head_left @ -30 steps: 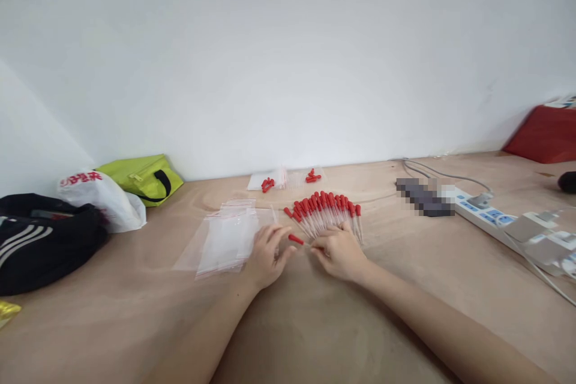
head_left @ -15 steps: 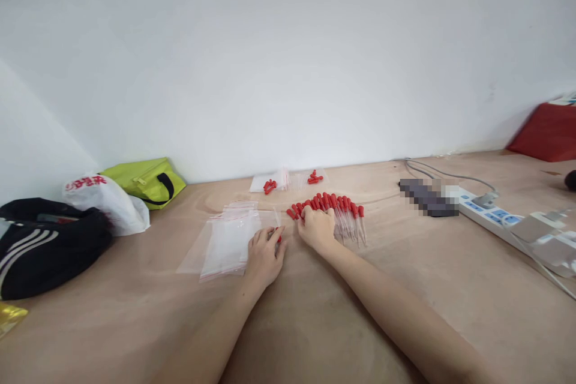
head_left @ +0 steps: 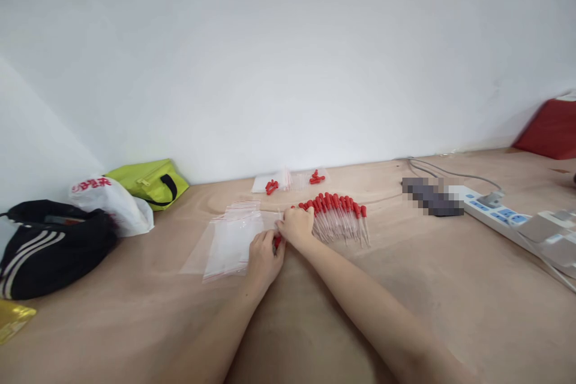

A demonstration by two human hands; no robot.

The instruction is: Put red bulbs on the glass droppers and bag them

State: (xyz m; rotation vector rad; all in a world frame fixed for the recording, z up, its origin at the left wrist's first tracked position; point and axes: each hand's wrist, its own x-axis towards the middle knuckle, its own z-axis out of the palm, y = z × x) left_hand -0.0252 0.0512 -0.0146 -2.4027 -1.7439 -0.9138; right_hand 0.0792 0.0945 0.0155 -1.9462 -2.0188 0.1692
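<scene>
My left hand [head_left: 264, 255] is closed around a few droppers, with a bit of their red rubber bulbs [head_left: 276, 242] showing between thumb and fingers. Against its fingertips, my right hand [head_left: 297, 225] is pinched on what looks like a dropper, mostly hidden by the fingers. Clear tips stick up faintly just beyond both hands. To the right of my right hand lies a fanned row of droppers [head_left: 335, 213], red bulbs away from me and clear stems toward me. Flat clear zip bags [head_left: 231, 243] are stacked beside my left hand.
Near the wall lie bags with red-bulbed droppers [head_left: 272, 186] [head_left: 317, 177]. At left are a black bag [head_left: 58, 252], a white plastic bag [head_left: 130, 216] and a lime-green pouch [head_left: 155, 183]. A power strip [head_left: 488, 213] with plugs and cables is at right, near a blurred dark object [head_left: 429, 197].
My right hand has moved left from the dropper row to the fingertips of my left hand. The left hand has drawn its fingers in around its droppers. The view has shifted slightly.
</scene>
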